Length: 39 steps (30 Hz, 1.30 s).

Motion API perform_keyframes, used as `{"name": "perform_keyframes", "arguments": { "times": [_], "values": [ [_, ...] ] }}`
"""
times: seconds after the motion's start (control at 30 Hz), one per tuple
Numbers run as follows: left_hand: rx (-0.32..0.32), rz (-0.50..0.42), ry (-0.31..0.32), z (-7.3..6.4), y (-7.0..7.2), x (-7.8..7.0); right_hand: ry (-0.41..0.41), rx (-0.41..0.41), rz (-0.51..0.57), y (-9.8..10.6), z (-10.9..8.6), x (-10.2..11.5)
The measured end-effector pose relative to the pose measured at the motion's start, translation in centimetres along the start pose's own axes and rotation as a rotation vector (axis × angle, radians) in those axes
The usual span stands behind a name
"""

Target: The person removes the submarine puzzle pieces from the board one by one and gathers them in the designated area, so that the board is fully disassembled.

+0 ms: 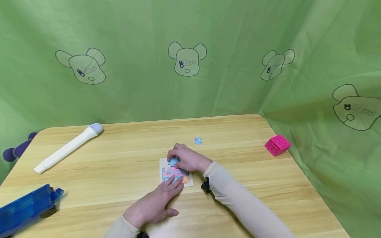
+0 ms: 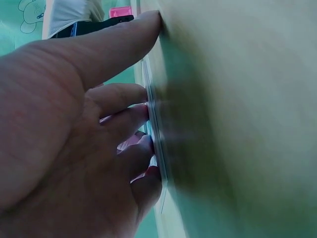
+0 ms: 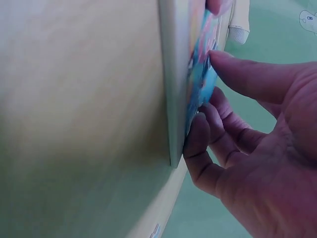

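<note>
A small jigsaw puzzle in a pale frame (image 1: 161, 167) lies on the table, its picture pink, blue and orange. At its upper part my right hand (image 1: 190, 159) pinches a light-blue puzzle piece (image 1: 173, 162) between thumb and fingers. The right wrist view shows the thumb (image 3: 242, 72) and curled fingertips about that blue piece (image 3: 209, 84), close against the board. My left hand (image 1: 153, 203) rests its straight fingers on the puzzle's lower left, thumb spread out to the side. Beyond the board sits a loose blue puzzle piece (image 1: 198, 141).
A white microphone-shaped stick (image 1: 69, 148) lies at the back left. A blue toy truck trailer (image 1: 26, 208) stands at the front left. The pink cube (image 1: 277, 145) sits near the right edge. Green cloth (image 1: 134, 92) hangs behind the wooden table (image 1: 119, 188).
</note>
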<state>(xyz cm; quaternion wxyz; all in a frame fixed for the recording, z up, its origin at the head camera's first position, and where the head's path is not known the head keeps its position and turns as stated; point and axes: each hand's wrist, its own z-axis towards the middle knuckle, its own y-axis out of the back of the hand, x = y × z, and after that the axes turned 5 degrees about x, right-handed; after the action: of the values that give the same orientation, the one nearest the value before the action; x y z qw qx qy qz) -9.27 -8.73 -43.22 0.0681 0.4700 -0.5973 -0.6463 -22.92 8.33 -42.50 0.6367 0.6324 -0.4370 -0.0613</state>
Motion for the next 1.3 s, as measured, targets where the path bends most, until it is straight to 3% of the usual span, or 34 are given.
{"name": "perform_keyframes", "arguments": {
  "times": [0.23,0.67,0.83,1.03,1.3],
  "values": [
    [0.000,-0.004,-0.004,0.0,-0.1,0.2,-0.051,-0.009,0.017,0.0,0.1,0.2],
    [0.026,-0.022,0.025,0.0,0.1,0.1,0.007,-0.045,0.085,0.3,-0.2,0.3],
    [0.020,-0.020,0.025,0.1,0.0,0.0,0.020,-0.096,0.168,1.2,-1.0,0.1],
    [0.004,-0.026,0.022,0.1,-0.2,0.1,-0.015,-0.189,0.203,3.4,-2.8,-1.7],
    [0.005,-0.036,0.018,0.0,-0.1,0.0,-0.084,-0.280,0.218,6.5,-5.1,-5.9]
  ]
}}
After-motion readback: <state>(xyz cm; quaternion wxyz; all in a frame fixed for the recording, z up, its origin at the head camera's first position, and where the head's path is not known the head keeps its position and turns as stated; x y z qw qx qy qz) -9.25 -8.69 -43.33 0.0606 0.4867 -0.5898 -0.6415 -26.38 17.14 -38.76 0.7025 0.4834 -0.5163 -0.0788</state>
